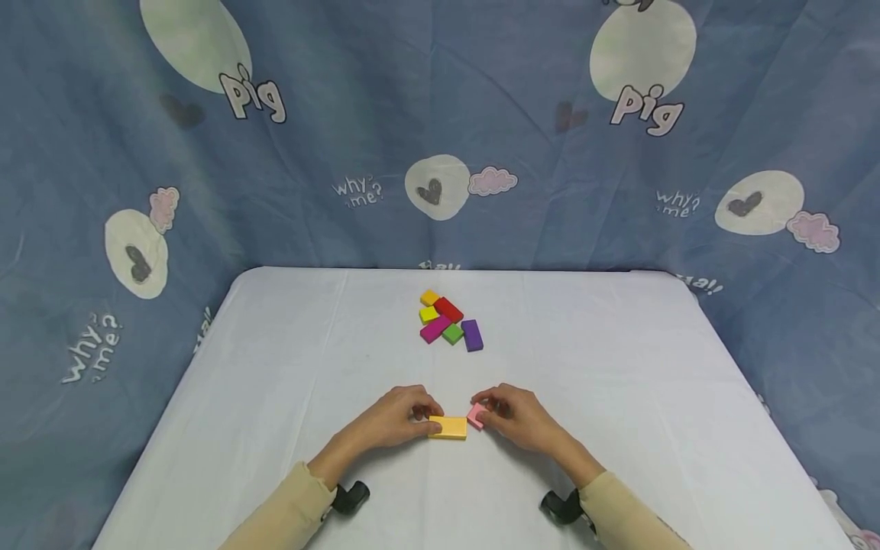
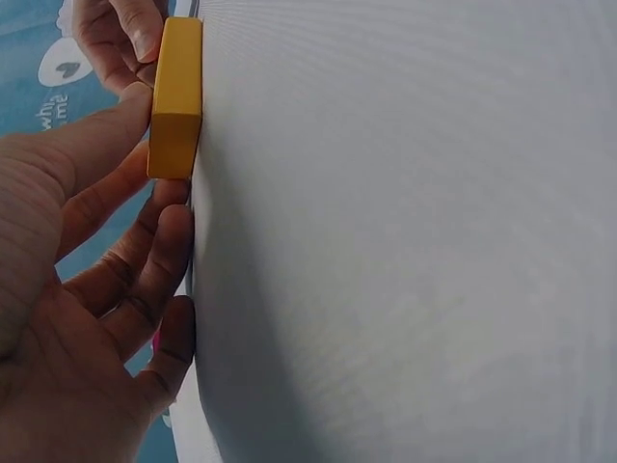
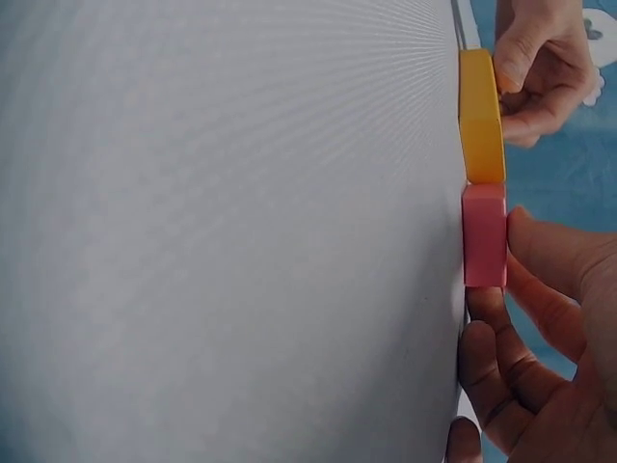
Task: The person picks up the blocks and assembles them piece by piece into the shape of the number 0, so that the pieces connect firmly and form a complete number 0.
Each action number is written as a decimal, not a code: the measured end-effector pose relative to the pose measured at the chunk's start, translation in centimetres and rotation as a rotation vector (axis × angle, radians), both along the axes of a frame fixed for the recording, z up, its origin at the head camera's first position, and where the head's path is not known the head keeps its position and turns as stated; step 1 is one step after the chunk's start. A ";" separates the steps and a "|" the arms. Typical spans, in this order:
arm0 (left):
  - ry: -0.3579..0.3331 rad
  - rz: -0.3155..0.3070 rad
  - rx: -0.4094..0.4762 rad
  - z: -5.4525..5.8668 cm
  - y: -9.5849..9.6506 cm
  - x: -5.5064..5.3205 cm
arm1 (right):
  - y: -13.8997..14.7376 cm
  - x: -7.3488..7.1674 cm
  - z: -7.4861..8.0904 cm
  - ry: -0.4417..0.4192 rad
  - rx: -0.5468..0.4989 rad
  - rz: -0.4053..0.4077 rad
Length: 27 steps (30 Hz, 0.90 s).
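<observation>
Near the middle front of the white table lies a yellow-orange rectangular block [image 1: 448, 428], its long side running left to right. My left hand [image 1: 404, 416] pinches its left end between thumb and fingers. Just to the right is a small pink block [image 1: 476, 416], set at a slant and pinched by my right hand [image 1: 517, 416]. In the right wrist view the pink block [image 3: 485, 236] appears end to end with the yellow-orange block [image 3: 481, 116]; whether they touch is hard to tell. The left wrist view hides the pink block behind the yellow-orange block [image 2: 176, 96].
Farther back on the table [image 1: 584, 344] sits a loose cluster of several blocks: orange [image 1: 429, 298], red [image 1: 449, 309], yellow [image 1: 428, 315], magenta [image 1: 435, 329], green [image 1: 452, 334] and purple [image 1: 472, 335]. A blue printed curtain [image 1: 385, 92] hangs behind and beside the table.
</observation>
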<state>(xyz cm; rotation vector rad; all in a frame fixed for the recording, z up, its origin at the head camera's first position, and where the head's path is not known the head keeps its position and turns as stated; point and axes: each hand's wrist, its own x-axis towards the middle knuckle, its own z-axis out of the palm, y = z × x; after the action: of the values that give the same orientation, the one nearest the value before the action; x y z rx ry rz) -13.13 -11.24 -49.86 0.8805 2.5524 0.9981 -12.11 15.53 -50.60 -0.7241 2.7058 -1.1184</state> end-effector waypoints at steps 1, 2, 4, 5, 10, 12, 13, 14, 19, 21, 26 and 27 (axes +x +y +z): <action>-0.002 0.001 0.000 0.0 0.0 0.0 | 0.0 0.0 0.0 -0.003 0.001 0.002; -0.002 0.001 -0.001 -0.1 0.0 0.0 | 0.0 0.0 0.0 -0.005 0.000 0.003; -0.002 -0.003 0.006 -0.2 -0.1 0.0 | 0.0 0.1 0.0 -0.008 -0.002 0.006; -0.003 -0.004 0.013 -0.2 -0.1 0.0 | 0.1 0.1 0.0 -0.007 -0.004 0.005; 0.014 0.007 0.057 -0.2 -0.5 -0.5 | 0.1 0.1 0.2 0.031 -0.014 -0.006; 0.030 0.027 0.064 0.0 -0.8 -0.8 | 0.1 0.3 0.4 0.062 0.003 -0.006; 0.041 0.040 0.062 0.1 -0.9 -0.9 | 0.1 0.4 0.5 0.082 0.019 -0.001; 0.049 0.052 0.065 0.2 -1.1 -1.1 | 0.1 0.5 0.6 0.103 0.042 0.006; 0.071 0.137 0.047 0.9 -1.4 -2.2 | -0.2 1.2 1.4 0.210 0.180 0.053; 0.077 0.166 0.021 1.0 -1.5 -2.5 | -0.4 1.6 1.7 0.229 0.213 0.071; 0.138 0.191 -0.043 0.7 -1.6 -3.1 | -0.9 2.4 2.0 0.271 0.260 0.122; 0.153 0.193 -0.058 0.5 -1.6 -3.2 | -1.0 2.6 2.0 0.282 0.270 0.132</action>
<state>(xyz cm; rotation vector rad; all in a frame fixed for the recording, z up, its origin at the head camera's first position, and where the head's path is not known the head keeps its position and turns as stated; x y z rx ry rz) -16.32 -12.84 -49.31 0.7309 2.8245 0.9357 -9.55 14.56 -48.60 -1.0632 2.9011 -0.6459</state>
